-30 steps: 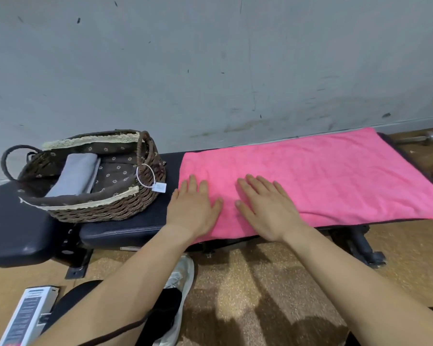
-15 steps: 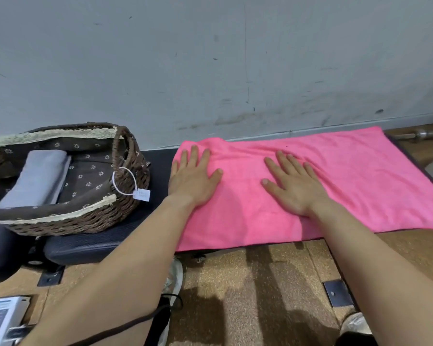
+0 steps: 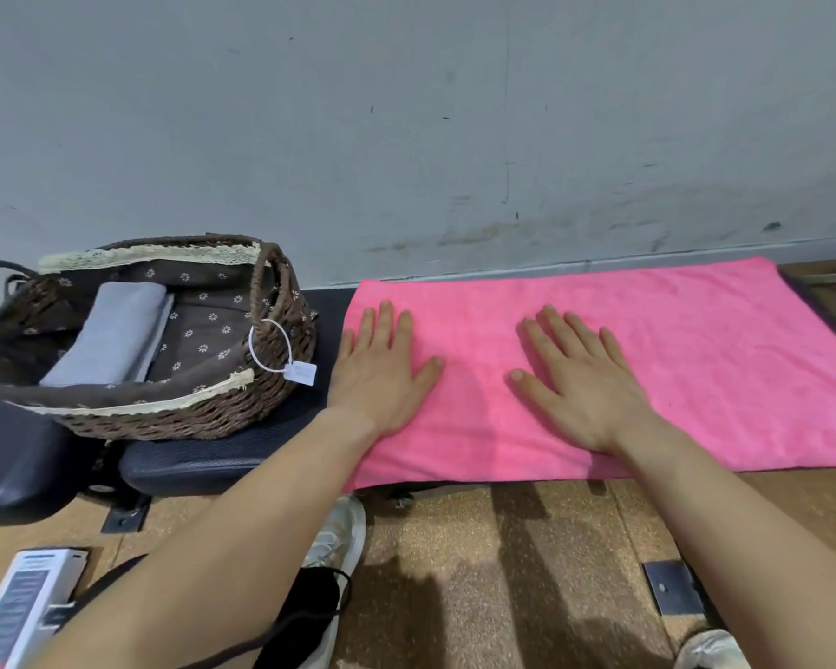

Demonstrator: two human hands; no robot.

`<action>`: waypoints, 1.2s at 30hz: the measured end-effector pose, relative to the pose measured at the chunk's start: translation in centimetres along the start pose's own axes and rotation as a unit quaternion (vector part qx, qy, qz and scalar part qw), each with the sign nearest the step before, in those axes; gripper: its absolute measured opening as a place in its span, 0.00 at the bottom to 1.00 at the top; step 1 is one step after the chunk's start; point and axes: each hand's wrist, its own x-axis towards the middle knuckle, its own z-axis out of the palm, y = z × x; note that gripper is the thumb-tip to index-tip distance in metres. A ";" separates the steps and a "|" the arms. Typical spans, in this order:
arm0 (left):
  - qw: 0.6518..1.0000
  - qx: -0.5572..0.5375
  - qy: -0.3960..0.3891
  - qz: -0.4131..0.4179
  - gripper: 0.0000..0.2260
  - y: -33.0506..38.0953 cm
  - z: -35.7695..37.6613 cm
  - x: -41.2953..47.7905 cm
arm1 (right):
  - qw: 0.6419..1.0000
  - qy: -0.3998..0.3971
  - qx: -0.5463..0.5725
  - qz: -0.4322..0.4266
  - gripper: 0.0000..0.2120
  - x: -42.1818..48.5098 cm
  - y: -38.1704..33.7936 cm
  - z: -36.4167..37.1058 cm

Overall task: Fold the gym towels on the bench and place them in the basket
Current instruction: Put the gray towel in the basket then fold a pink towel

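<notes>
Head cam has both palms flat, fingers spread and gripping nothing, left hand [image 3: 380, 374] and right hand [image 3: 582, 383] pressing the pink towel [image 3: 696, 359] smooth on the bench [image 3: 203, 456], probably prepping a fold, basket [image 3: 281, 340] waiting just left with a grey towel [image 3: 112, 340] inside.

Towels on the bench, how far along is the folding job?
Done: one folded grey towel lies in the basket. In hand: the pink towel lies spread on the bench, with left hand and right hand flat on it. Left: folding and basketing it.
</notes>
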 end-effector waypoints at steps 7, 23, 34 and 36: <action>0.983 -0.162 0.082 -0.038 0.21 0.5 -2.8 2.6 | 0.995 0.024 0.057 -0.077 0.35 -1.0 -5.9 -0.9; 0.994 0.106 0.004 -0.033 0.15 -2.7 -7.5 8.6 | 0.972 0.046 0.079 -0.215 0.19 -4.4 -14.4 2.5; 0.978 -0.176 0.054 -0.102 0.06 -2.4 -10.7 7.5 | 0.986 0.097 -0.010 -0.133 0.12 -4.7 -18.8 3.2; 0.966 -0.228 0.060 -0.110 0.10 -2.0 -11.0 7.2 | 0.986 0.092 -0.005 -0.142 0.10 -4.8 -18.7 3.0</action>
